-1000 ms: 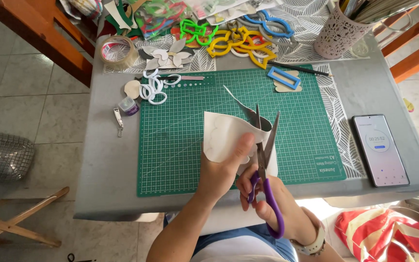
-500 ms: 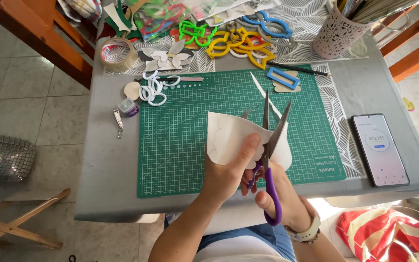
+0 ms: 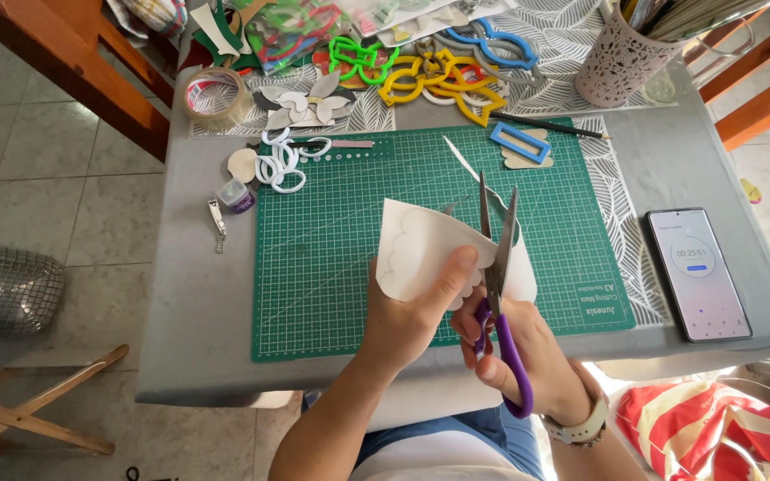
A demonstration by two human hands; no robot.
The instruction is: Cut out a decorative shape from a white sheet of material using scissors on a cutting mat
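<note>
Sheet of cream paper held above the green cutting mat, pencilled with a scalloped outline; likely light, thin and floppy, so best pinched close to the cut line. Left hand closed on its lower edge, thumb on top. Right hand gripping purple-handled scissors, blades parted at the paper's right edge. Phone lying well apart on the grey table.

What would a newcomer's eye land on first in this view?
Probably the purple-handled scissors in the right hand, blades open around a pale sheet that the left hand pinches over the green cutting mat. Next, the bright plastic shapes along the table's far edge, and the phone lying at the right.
</note>
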